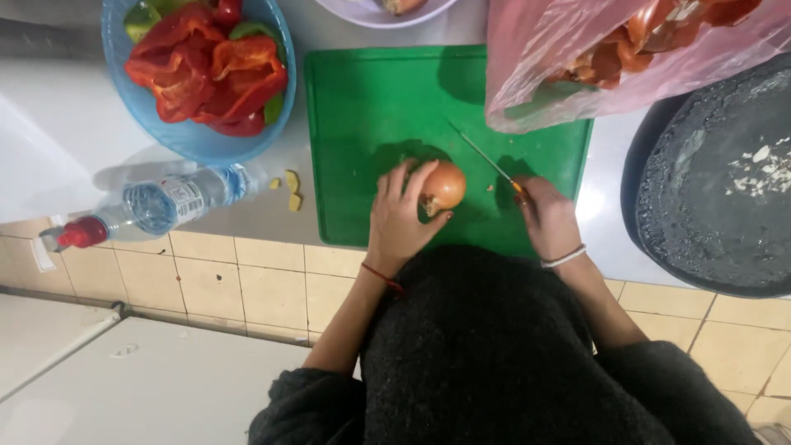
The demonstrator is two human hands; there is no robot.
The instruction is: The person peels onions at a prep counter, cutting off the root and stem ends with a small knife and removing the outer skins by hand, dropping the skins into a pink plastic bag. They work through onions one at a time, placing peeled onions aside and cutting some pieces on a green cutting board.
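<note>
— Start with what's closest to the person. What are the hands doing?

— The left hand [401,216] is curled over an onion [443,186], fingers wrapped around its near and left side, thumb up toward the top. It's closed on it loosely, pinning more than squeezing. The right hand [545,216] sits just right of the onion, fist closed around the orange handle of a small knife [488,159], with the thin blade slanting up and away over the board.

— And the onion itself, where is it?

— On the green cutting board [362,124], in its near half, roughly mid-width. The skin is still on, golden and papery.

— How would you expect it to handle?

— Firm and fairly light, I'd say, but round, so it wants to roll, and that dry skin slips. Holding it from the side, with fingertips tucked back from the blade, looks like the sensible grip.

— The arms?

— Both forearms come in from the dark sleeves, angled inward toward the onion; wrists low over the board, a red thread on the left wrist, pale bands on the right.

— What's farther out from the onion?

— To its left on the tabletop [66,124], a clear water bottle [156,204] lying down with a red cap. Beyond that, a blue bowl [198,142] of red pepper pieces. Beyond and right of the onion, a pink plastic bag [544,74] overlaps the board's far corner, and a dark round pan [717,181] sits farther right.
</note>
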